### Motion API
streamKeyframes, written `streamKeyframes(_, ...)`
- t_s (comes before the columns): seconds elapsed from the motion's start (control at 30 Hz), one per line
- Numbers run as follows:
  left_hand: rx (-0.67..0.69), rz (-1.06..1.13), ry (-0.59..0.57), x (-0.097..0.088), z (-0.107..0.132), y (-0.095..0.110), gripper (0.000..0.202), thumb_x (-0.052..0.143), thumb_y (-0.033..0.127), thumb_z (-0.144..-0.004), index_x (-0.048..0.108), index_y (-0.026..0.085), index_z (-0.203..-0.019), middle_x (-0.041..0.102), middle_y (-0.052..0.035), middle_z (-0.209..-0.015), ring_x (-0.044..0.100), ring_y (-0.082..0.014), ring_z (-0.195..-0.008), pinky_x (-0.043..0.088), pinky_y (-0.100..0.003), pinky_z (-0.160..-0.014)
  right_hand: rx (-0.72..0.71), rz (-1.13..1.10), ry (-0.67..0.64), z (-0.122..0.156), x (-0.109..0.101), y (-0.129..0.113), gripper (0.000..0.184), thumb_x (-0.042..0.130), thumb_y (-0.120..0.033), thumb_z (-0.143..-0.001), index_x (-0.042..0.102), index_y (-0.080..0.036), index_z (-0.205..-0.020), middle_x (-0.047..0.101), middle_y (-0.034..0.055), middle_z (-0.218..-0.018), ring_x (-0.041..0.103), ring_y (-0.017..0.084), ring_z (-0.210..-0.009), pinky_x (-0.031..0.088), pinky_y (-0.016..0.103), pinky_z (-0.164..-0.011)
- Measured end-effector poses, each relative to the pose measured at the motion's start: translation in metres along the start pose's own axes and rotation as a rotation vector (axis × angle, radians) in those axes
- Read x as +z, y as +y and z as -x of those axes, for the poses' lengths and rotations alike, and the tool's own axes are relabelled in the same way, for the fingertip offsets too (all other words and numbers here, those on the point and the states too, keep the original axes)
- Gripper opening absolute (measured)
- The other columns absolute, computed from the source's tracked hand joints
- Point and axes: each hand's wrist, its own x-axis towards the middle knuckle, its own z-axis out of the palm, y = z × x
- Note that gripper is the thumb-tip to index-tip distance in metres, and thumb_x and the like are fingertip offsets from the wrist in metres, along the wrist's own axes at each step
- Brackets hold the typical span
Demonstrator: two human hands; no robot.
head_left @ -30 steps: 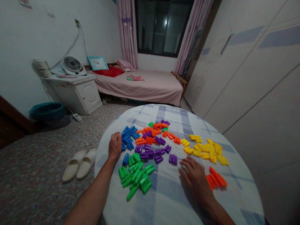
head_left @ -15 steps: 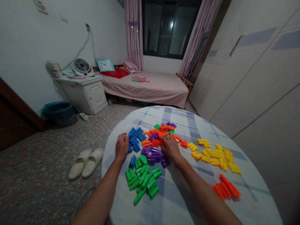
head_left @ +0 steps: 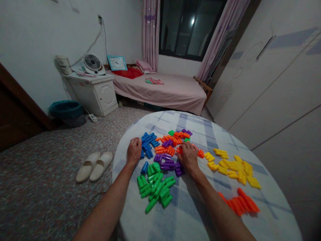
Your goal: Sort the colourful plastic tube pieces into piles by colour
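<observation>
Ideally, I needed light pressure, right hand (head_left: pixel 189 155) curled over orange pieces (head_left: pixel 171 150), left hand (head_left: pixel 134 150) curled near the left edge of the tabletop (head_left: pixel 189 207), grips unclear.

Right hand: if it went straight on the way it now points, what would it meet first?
Most likely the orange pieces just ahead of the right hand. It could be touching some; the fingers hide the contact, so the gap is unclear.

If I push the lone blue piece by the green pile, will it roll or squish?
The blue piece probably won't roll: its side-by-side ridges should make it slide. Its glossy surface suggests stiff, maybe slippery plastic.
</observation>
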Motion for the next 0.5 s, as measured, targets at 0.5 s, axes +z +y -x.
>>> streamKeyframes(0.5,-0.032,0.018,-0.011,0.001,-0.002,-0.001,0.037,0.035,0.041,-0.088,0.063,0.017,-0.091,0.060,-0.0109,-0.109,0.056,-0.0230,-0.105,0.042,-0.037,-0.099,-0.084,-0.237,-0.170,-0.008,0.015,-0.029,0.037,0.046,-0.017,-0.084,0.052,-0.020,-0.121,0.057,0.0075,-0.115,0.055,0.017,-0.101,0.041,0.025,-0.085)
